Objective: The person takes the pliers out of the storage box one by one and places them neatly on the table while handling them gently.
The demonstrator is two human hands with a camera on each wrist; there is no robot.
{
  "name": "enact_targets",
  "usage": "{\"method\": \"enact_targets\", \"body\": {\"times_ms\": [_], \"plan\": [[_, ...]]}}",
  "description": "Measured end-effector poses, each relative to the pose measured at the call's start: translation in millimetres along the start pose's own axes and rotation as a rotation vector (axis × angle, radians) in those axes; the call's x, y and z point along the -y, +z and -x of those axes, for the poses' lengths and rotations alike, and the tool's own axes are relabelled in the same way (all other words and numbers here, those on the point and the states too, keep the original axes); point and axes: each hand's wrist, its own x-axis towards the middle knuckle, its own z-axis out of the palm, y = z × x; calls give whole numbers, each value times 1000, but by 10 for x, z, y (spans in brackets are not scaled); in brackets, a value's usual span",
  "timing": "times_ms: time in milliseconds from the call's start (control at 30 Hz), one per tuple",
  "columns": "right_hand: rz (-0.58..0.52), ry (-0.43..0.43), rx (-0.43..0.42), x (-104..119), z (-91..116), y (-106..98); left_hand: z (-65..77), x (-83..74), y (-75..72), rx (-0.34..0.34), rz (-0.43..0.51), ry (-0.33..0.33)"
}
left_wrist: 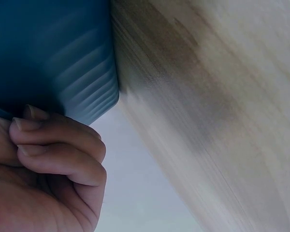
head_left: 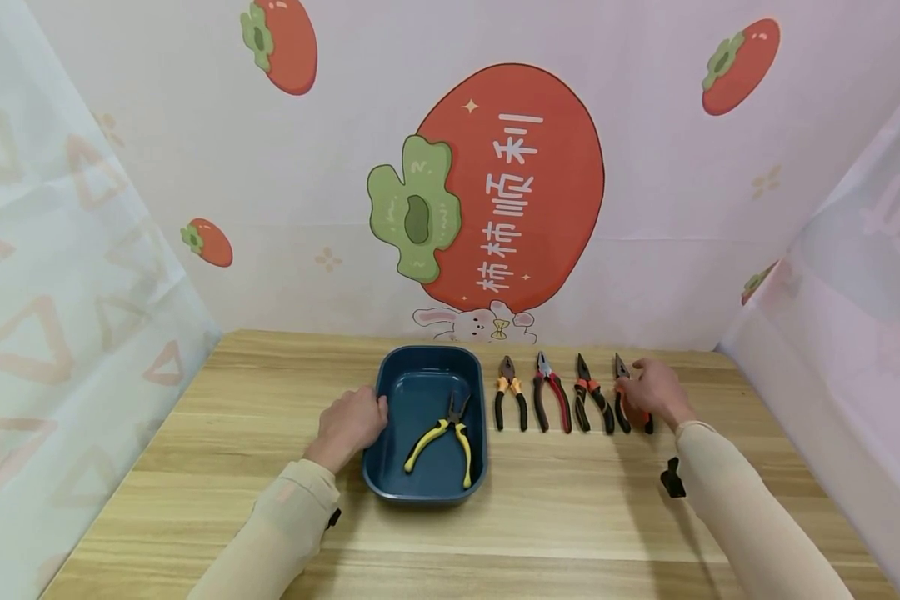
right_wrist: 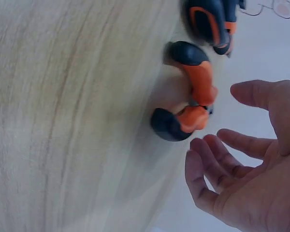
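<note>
My left hand [head_left: 348, 423] grips the left rim of a dark blue tray [head_left: 424, 499], its fingers [left_wrist: 63, 159] curled against the outer wall. Inside the tray lies a pair of pliers with yellow handles [head_left: 462, 446], handles spread toward me. At the right end of a row, my right hand [head_left: 658, 388] hovers over orange-and-black needle-nose pliers [head_left: 621, 407]. In the right wrist view the thumb and fingers [right_wrist: 195, 166] are spread, with a gap between them and the orange-and-black handles [right_wrist: 200, 79]. Nothing is held there.
Left of that pair lie pliers with brown, black and orange handles [head_left: 598, 404], red-handled pliers [head_left: 560, 400] and yellow-orange and black pliers [head_left: 507, 385]. All rest on a wooden table [head_left: 555, 517]. A printed cloth wall [head_left: 645, 250] rises behind.
</note>
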Motion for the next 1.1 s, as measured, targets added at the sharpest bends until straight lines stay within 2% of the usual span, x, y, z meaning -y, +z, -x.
{"method": "enact_targets", "body": {"times_ms": [233,533,667,900,1100], "plan": [[-5,-27,-44,136,127,-74,0,-4,2,-5,3,3],[-10,-184,-166,508,269,-30,8,-6,-4,-4,1,-5],[-5,-221,-186,689,335,5,9,-7,3,1,3,-4],[0,-305,-199,1047,433,69,11,-11,-1,-3,-2,-6],[-28,-316,-141,1337,516,131,9,-5,4,-9,-4,2]]}}
